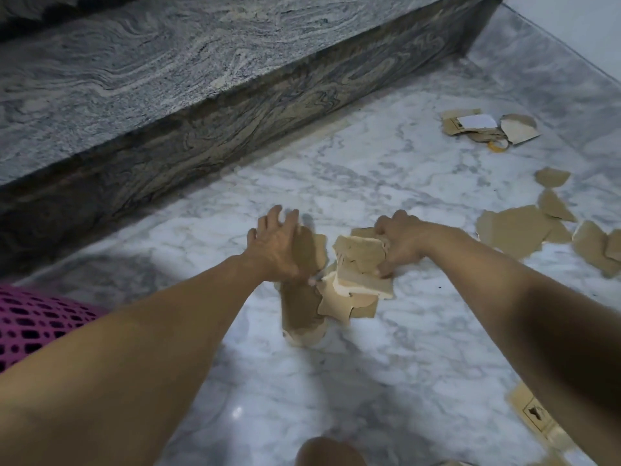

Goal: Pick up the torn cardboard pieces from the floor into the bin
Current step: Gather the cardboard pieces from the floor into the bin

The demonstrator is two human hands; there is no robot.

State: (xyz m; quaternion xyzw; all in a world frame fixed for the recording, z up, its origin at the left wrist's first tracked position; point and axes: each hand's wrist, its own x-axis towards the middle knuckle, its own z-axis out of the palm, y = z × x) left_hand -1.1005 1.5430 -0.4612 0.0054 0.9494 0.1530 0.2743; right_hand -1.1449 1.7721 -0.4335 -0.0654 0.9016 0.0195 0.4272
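Torn brown cardboard pieces lie on the white marble floor (386,176). My left hand (280,245) rests with fingers spread on a long cardboard piece (302,307) in the middle of the floor. Beside it my right hand (401,242) grips a stack of cardboard pieces (361,264), thumb on the near edge. More loose pieces lie to the right (514,228) and far right (484,127), one with a white label. Another piece (534,413) lies near my right forearm. A pink mesh bin (37,322) shows at the left edge, partly hidden by my left arm.
A dark grey granite step (168,105) runs along the far side of the floor, from lower left to upper right. A white wall (578,25) stands at the upper right. A rounded brown shape (327,452), partly cut off, shows at the bottom edge.
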